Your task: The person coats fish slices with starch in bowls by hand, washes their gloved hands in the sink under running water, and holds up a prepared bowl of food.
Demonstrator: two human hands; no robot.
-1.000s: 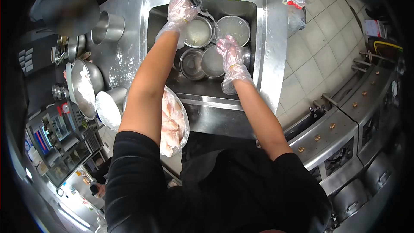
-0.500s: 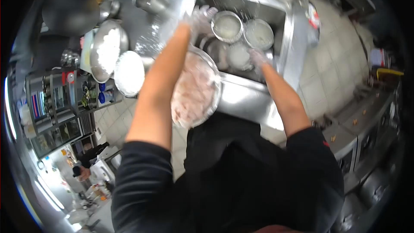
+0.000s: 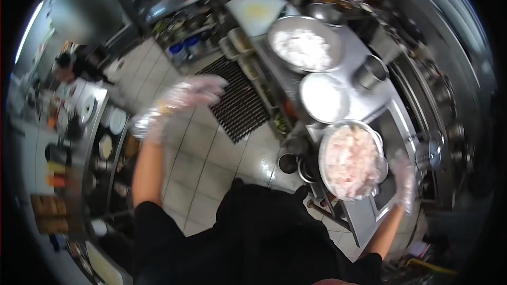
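My left hand, in a clear plastic glove, hangs in the air over the floor, fingers stretched out and holding nothing. My right hand, gloved too and blurred, is over the sink's edge, just right of a large bowl of pale pink meat. Its fingers look extended, with nothing visible in them. Above the meat bowl stands a round container of white powder. Farther up is a wide metal bowl with white powder. The sink is partly hidden behind the meat bowl.
A metal pot and a cutting board stand on the steel counter. A black grate lies on the tiled floor. Another person is at a table at the far left. Shelves stand at the lower left.
The view has swung left, away from the sink. My left hand has come out of the sink area into the air. My right hand has left the small containers in the sink.
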